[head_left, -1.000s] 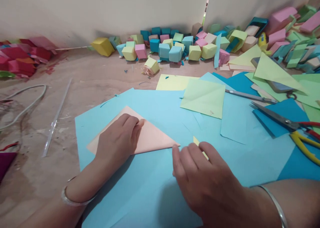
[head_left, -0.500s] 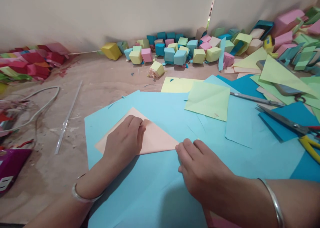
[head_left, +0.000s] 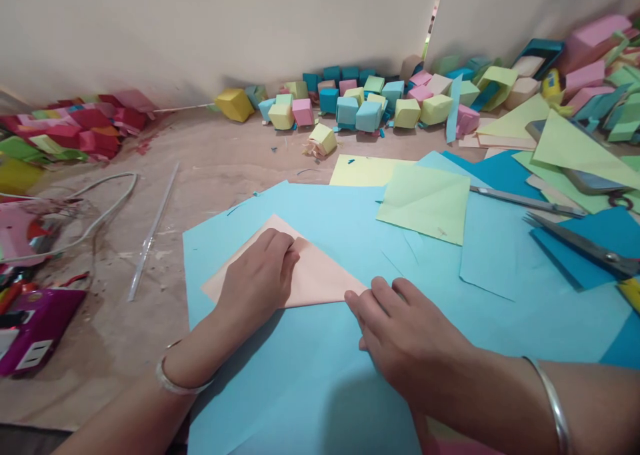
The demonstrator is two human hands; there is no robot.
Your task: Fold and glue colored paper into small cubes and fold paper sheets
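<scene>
A peach sheet of paper (head_left: 320, 275), folded into a triangle, lies on a large light blue sheet (head_left: 280, 382) with its long edge towards me. My left hand (head_left: 263, 268) rests on the middle of the peach paper, fingers curled closed and pressed down on it; the fingertips are partly hidden. At the right corner of the triangle is my right hand (head_left: 400, 322). Its bent fingers are closed together, and the index fingertip presses on the folded edge close to the corner.
A light green square (head_left: 425, 202) lies behind the hands. To the right are open scissors (head_left: 585, 242) and a second metal blade (head_left: 530, 200). Small paper cubes (head_left: 355, 108) line the wall. On the left are a clear strip (head_left: 153, 232), a white cable (head_left: 113, 205) and a purple box (head_left: 47, 328).
My right index fingertip has slid a little leftward along the folded edge, inward from the corner. My left hand stays put on the paper. The view has shifted slightly to the left.
</scene>
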